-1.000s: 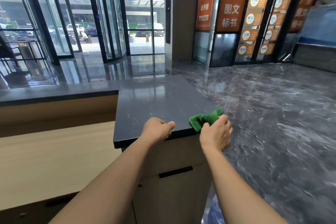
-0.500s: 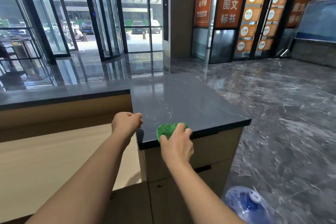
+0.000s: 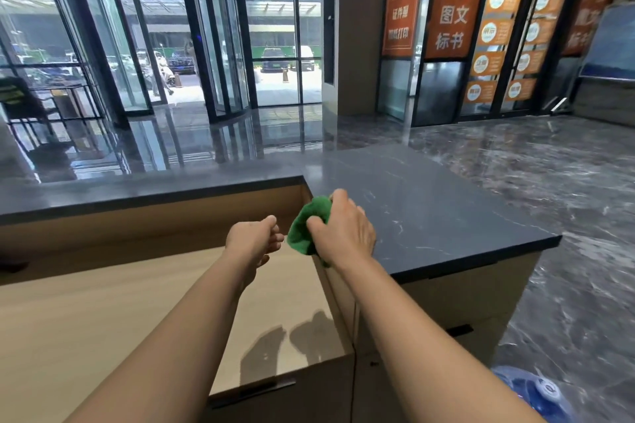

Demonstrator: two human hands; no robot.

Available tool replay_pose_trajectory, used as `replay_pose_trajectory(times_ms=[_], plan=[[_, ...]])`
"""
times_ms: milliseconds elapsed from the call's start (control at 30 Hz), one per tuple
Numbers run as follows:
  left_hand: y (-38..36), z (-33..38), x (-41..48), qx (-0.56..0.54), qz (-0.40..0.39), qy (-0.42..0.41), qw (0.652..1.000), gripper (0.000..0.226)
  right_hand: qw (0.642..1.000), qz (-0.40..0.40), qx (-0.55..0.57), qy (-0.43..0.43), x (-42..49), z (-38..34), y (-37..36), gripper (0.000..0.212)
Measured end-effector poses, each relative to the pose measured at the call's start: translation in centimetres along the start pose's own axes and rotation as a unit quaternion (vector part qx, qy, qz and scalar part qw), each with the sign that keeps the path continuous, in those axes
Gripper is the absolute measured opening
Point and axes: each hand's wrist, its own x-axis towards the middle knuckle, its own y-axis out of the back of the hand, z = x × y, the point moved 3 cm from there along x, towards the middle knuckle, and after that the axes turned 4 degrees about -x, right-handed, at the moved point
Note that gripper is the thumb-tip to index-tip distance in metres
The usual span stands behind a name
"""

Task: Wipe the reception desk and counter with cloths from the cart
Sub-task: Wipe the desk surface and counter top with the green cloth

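Note:
My right hand grips a bunched green cloth at the left edge of the dark stone counter, near its inner corner. The cloth hangs partly over that edge, above the lower wooden desk. My left hand hovers just left of the cloth over the wooden desk, its fingers loosely curled and holding nothing. The dark counter also runs left as a narrow ledge behind the desk.
A blue water bottle lies on the marble floor at the lower right, beside the desk cabinet. Glass revolving doors stand behind the counter, and orange signs line the right wall. A dark chair stands at the far left.
My right hand has slid the green cloth leftward along the counter, from its right front edge to the left edge. My left hand has come off the counter and now hovers over the wooden desk.

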Motion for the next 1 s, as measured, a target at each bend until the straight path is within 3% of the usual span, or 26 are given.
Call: replay_pose_trajectory(times_ms=[200, 367, 467, 633, 733, 867, 1000], plan=[[0.8, -1.3, 2.3, -0.036, -0.005, 0.032, 0.999, 0.02, 0.991, -0.019, -0.101, 0.086, 5.1, -1.9, -0.9, 0.029], [-0.2, -1.1, 5.5, -0.04, 0.007, 0.031, 0.999, 0.021, 0.963, -0.007, -0.19, 0.189, 11.3, -3.1, -3.9, 0.035], [-1.4, -0.8, 8.3, -0.024, 0.027, 0.028, 0.999, 0.025, 0.929, -0.016, -0.262, 0.261, 15.4, -3.7, -6.2, 0.04], [-3.6, -0.4, 12.2, 0.035, 0.056, -0.007, 0.998, 0.03, 0.84, -0.055, -0.373, 0.389, 21.0, -3.8, -9.5, 0.038], [-4.7, -0.6, 13.5, 0.056, 0.07, -0.022, 0.996, 0.031, 0.807, -0.1, -0.403, 0.419, 22.9, -2.9, -11.6, 0.043], [-5.6, -2.0, 14.7, 0.054, 0.085, -0.002, 0.995, 0.037, 0.822, -0.212, -0.393, 0.354, 23.7, -0.5, -13.7, 0.028], [-6.0, -2.8, 14.9, 0.047, 0.093, 0.022, 0.994, 0.038, 0.849, -0.23, -0.342, 0.332, 23.4, -0.5, -13.5, 0.022]])
